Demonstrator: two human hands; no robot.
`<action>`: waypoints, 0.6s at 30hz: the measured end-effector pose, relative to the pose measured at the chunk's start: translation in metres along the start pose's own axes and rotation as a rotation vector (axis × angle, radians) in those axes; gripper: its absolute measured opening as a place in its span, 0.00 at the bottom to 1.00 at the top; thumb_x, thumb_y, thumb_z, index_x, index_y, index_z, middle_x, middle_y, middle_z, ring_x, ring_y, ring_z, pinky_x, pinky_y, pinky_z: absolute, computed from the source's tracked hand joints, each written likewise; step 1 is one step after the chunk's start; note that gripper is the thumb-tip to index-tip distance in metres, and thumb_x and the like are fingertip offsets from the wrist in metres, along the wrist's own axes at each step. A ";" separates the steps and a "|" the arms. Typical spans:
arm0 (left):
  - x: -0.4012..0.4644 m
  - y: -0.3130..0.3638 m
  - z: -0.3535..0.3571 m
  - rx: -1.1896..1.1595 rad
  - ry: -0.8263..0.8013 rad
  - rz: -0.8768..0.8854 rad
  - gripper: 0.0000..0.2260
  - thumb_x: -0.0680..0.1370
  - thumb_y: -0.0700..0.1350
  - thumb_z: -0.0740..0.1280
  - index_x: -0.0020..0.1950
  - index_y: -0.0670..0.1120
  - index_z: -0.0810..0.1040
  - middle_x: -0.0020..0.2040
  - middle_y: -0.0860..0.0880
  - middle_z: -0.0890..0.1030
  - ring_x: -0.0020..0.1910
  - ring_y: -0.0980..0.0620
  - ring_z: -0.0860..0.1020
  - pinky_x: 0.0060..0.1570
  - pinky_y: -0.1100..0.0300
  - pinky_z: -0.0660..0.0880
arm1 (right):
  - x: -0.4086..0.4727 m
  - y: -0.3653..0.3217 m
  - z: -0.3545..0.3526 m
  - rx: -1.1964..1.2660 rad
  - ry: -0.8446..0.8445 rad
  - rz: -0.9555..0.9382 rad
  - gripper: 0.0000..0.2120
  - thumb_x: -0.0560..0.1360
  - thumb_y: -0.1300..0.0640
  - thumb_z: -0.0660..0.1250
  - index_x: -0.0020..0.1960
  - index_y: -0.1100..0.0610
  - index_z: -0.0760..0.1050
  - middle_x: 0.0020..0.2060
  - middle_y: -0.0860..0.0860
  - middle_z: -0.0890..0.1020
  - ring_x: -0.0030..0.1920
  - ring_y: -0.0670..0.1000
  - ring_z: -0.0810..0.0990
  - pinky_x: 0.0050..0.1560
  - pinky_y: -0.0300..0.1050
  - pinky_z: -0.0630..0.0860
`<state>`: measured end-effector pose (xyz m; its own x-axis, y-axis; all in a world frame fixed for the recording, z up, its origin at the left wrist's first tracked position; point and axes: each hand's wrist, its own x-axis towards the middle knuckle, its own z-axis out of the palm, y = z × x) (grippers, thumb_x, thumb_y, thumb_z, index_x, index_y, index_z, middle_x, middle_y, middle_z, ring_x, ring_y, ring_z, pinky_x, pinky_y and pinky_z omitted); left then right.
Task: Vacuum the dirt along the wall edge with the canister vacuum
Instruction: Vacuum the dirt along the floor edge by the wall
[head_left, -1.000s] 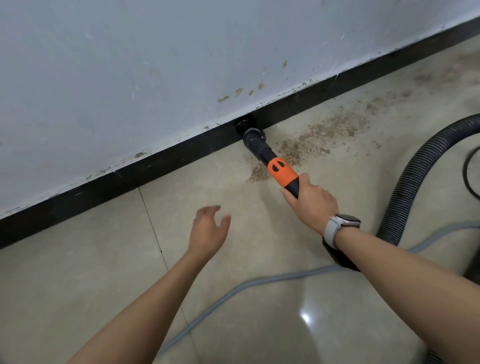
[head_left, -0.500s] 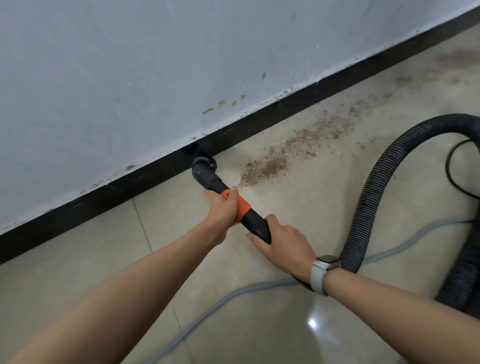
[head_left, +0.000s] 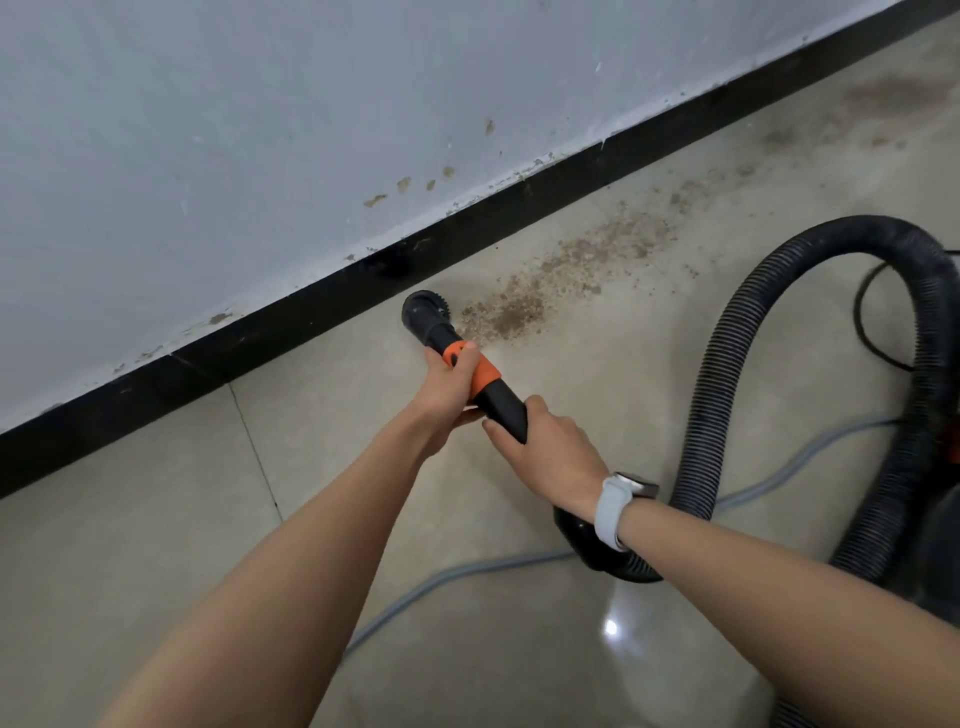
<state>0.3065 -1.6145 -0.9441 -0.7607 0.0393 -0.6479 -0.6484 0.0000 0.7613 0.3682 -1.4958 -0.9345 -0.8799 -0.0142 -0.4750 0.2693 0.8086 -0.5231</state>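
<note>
Both hands grip vacuum wand (head_left: 498, 402), nozzle (head_left: 423, 314) on tile just off black baseboard (head_left: 311, 312).

Left hand (head_left: 447, 395) wraps the orange collar, right hand (head_left: 550, 452) wraps the black tube behind. Dirt (head_left: 524, 306) lies just right of nozzle, trailing along wall. Ribbed hose (head_left: 727, 364) loops right; canister cut off at frame edge. Grey cord (head_left: 441, 582) crosses floor under arms. Bare tile left.

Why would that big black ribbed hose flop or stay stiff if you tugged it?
Probably bendy: the hose already curves in a big loop across the floor. Its ribs likely let it flex without kinking. It may drag rather than roll, since it lies along the tiles.
</note>
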 end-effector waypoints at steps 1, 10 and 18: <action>0.001 0.003 0.005 0.009 -0.013 -0.003 0.28 0.81 0.53 0.57 0.77 0.50 0.46 0.62 0.46 0.71 0.44 0.53 0.79 0.35 0.61 0.77 | -0.001 0.002 -0.002 0.017 0.012 0.016 0.20 0.77 0.38 0.57 0.49 0.56 0.64 0.37 0.53 0.75 0.40 0.60 0.78 0.37 0.49 0.72; -0.021 -0.030 0.026 0.004 -0.027 0.022 0.26 0.82 0.51 0.55 0.76 0.50 0.48 0.62 0.46 0.70 0.48 0.52 0.76 0.40 0.58 0.77 | -0.034 0.034 0.004 0.069 -0.018 0.033 0.18 0.76 0.39 0.59 0.46 0.54 0.64 0.33 0.50 0.75 0.34 0.56 0.78 0.35 0.48 0.74; -0.043 -0.051 -0.002 -0.059 0.196 0.050 0.23 0.82 0.50 0.54 0.74 0.47 0.50 0.52 0.52 0.71 0.46 0.55 0.75 0.35 0.63 0.74 | -0.036 0.020 0.016 -0.002 -0.159 -0.110 0.18 0.75 0.38 0.60 0.45 0.53 0.62 0.32 0.47 0.71 0.32 0.51 0.72 0.30 0.44 0.66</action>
<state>0.3727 -1.6181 -0.9550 -0.7796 -0.1570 -0.6063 -0.6059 -0.0561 0.7936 0.4118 -1.4882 -0.9389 -0.8309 -0.1952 -0.5210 0.1742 0.7982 -0.5767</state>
